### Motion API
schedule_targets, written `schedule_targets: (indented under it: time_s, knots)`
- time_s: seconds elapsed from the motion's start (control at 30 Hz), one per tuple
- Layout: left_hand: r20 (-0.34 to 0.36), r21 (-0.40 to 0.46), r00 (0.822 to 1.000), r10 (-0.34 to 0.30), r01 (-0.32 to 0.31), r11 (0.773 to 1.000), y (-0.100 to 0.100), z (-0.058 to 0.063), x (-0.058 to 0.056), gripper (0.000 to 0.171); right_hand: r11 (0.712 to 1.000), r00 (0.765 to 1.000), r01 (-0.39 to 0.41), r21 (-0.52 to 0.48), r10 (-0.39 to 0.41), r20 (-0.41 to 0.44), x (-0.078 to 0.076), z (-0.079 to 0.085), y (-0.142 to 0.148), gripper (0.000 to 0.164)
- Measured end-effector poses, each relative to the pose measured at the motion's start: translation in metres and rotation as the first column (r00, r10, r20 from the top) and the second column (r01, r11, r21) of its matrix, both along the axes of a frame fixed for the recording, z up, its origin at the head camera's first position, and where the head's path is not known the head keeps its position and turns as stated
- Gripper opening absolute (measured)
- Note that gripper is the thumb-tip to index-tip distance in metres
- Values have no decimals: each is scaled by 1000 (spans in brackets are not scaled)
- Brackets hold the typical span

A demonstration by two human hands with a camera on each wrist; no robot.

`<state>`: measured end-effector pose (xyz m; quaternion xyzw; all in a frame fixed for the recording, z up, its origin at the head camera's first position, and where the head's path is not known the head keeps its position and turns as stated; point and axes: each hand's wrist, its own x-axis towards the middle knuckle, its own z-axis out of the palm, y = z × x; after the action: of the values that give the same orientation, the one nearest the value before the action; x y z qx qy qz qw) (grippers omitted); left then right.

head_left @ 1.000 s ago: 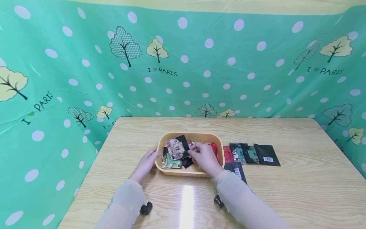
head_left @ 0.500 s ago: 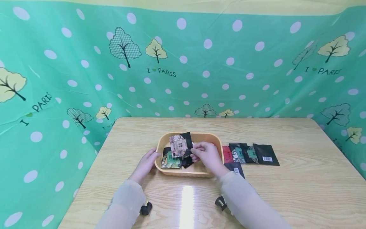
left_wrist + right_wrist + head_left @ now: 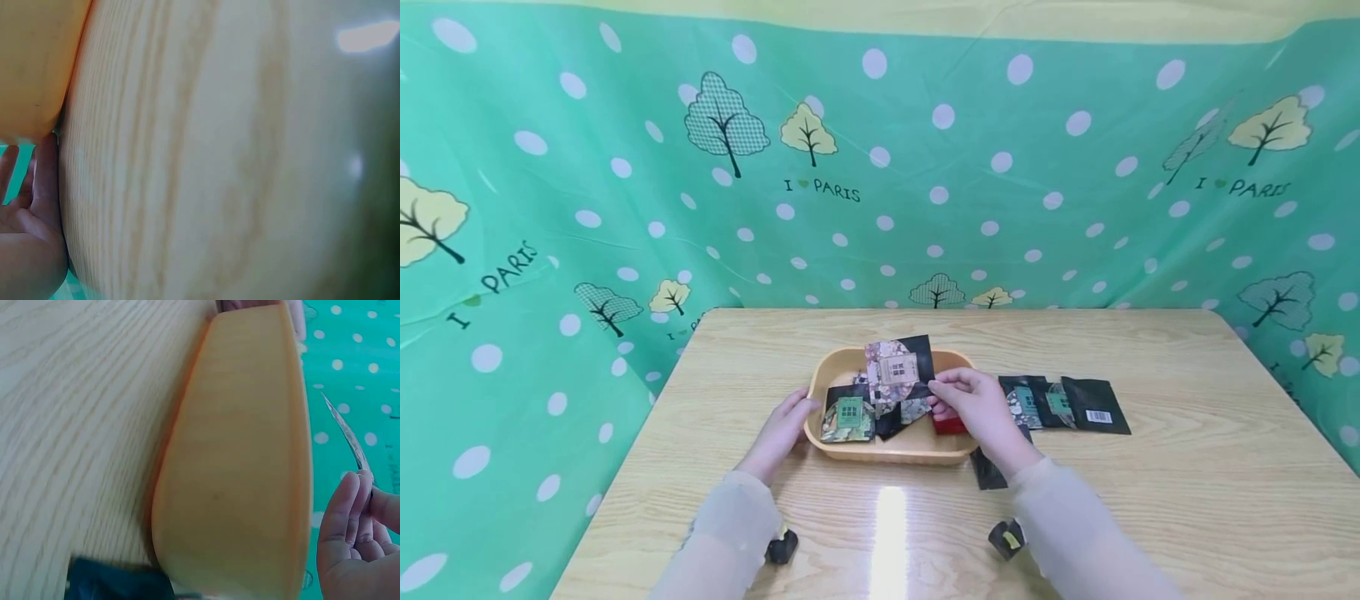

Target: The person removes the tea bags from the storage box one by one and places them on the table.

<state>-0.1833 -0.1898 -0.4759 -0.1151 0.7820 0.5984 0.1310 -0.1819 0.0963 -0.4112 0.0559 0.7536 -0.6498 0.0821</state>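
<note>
My right hand [image 3: 977, 408] pinches the edge of a flat black sachet with a pink floral front [image 3: 895, 371], raised over a pale orange plastic bin [image 3: 887, 457]. In the right wrist view the sachet [image 3: 350, 434] appears edge-on above the fingertips. At the bin's left end, my left hand [image 3: 782, 429] holds the rim, thumb on top and fingers along the outer wall; the left wrist view shows those fingers [image 3: 45, 175] against the wall. Inside the bin lie a green-labelled sachet [image 3: 848, 417], a red packet [image 3: 950, 425] and other dark sachets, partly covered by the raised one.
To the right of the bin, several black sachets [image 3: 1097, 404] overlap in a row on the wooden table [image 3: 1187, 467]. Another dark sachet [image 3: 988, 473] lies by the bin's front right corner, partly under the right forearm. A green dotted cloth [image 3: 940, 192] hangs behind the table.
My right hand has lifted the pink floral sachet up and to the right out of the pile, uncovering more of the sachets and a red packet. The left hand stays at the bin.
</note>
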Motion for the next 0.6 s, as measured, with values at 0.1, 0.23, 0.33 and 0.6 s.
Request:
schedule_targets:
  time_s: [0.1, 0.23, 0.33, 0.6]
  knots:
    - [4, -8, 1000, 1, -1, 1000, 0, -2, 0, 70, 1000, 1000, 5, -22, -5, 4, 2, 1, 9, 20]
    - [5, -9, 1000, -3, 3, 1000, -1, -3, 0, 70, 1000, 1000, 9, -18, -9, -1, 5, 2, 22, 20]
    - [5, -2, 1000, -1, 1, 1000, -1, -2, 0, 70, 1000, 1000, 10, -9, -10, -7, 9, 2, 32, 22]
    - [10, -8, 1000, -2, 2, 1000, -2, -1, -1, 67, 999, 1000, 25, -32, -25, 3, 18, 1, 56, 24]
